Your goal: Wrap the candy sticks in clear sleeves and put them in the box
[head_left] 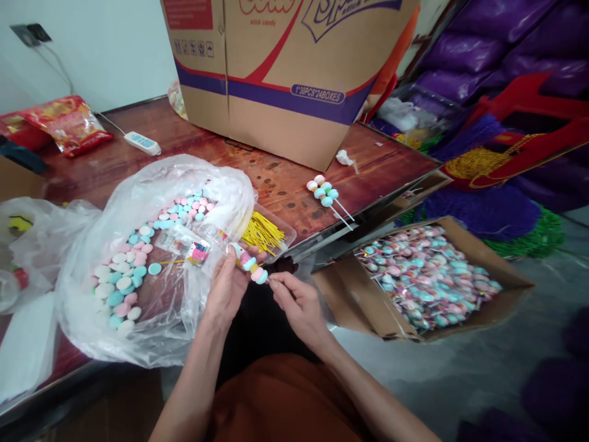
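My left hand (229,285) is closed around a candy stick (251,265) threaded with white, pink and blue round candies. My right hand (297,302) pinches the lower end of that same stick, just below the last candy. Both hands hover at the table's front edge, beside a clear plastic bag (115,319) of loose pastel candies (124,279). A small printed wrapper (196,250) lies on the bag near my left hand. A bundle of yellow sticks (262,233) sits in a clear tray just behind my hands. Two finished candy sticks (324,191) lie farther back on the table.
A large cardboard carton (285,80) stands at the back of the wooden table (285,178). An open box (501,307) of wrapped candy sticks sits on the floor at right. A power strip (142,142) and red snack bags (69,123) lie at back left.
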{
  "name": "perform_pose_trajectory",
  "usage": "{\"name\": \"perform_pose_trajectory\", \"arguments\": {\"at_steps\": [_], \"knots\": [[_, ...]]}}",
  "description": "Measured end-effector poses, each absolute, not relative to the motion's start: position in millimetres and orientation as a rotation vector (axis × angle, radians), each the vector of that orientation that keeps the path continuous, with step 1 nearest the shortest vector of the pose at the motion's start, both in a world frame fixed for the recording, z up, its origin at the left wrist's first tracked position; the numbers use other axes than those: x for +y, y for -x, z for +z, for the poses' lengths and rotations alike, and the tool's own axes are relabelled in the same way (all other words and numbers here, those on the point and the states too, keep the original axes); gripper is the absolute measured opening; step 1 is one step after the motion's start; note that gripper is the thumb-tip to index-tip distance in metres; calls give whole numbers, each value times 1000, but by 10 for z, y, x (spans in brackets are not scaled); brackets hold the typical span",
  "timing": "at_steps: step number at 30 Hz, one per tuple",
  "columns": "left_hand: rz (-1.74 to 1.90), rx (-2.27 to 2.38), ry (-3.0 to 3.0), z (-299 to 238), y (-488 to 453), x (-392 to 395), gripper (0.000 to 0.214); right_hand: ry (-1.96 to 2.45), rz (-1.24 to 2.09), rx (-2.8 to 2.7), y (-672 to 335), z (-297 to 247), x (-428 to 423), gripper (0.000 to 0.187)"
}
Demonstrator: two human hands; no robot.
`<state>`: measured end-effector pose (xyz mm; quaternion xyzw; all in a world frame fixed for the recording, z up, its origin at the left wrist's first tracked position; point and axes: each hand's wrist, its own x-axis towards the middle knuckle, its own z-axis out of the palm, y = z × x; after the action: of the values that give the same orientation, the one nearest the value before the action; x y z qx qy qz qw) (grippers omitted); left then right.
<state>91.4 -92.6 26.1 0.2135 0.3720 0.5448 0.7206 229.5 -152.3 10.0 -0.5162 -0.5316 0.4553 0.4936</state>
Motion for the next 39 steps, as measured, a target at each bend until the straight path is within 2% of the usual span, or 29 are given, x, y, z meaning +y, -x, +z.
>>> {"name": "perform_pose_trajectory", "arguments": {"at_steps": [4,10,15,19,25,32,34,39], "knots": [[1307,848,-450,273,-897,-891,33,1207,1301,-1173,-2346,125,-1517,27],[1305,821,-436,266,-962,-920,38,867,1927,-565,-2429,85,-1435,26],[1292,869,-448,283,-984,-942,38,745,2064,-434,-2381,47,-1440,24],[1305,909,-447,272,-997,-950,39,920,1815,-593,-2252,53,-1535,27],[1283,936,-478,268,-1020,-974,38,1163,1377,-1204,-2261,125,-1562,31],[1257,938,-534,304,-1031,-1002,36,1235,634,-1656,-2228,67,-1557,25],[1251,913,-556,291,-1030,-1006,34,1254,596,-1625,-2204,54,-1560,23],[1230,851,-534,259,-1034,-1000,34,1305,794,-1502,-2183,85,-1548,17]]}}
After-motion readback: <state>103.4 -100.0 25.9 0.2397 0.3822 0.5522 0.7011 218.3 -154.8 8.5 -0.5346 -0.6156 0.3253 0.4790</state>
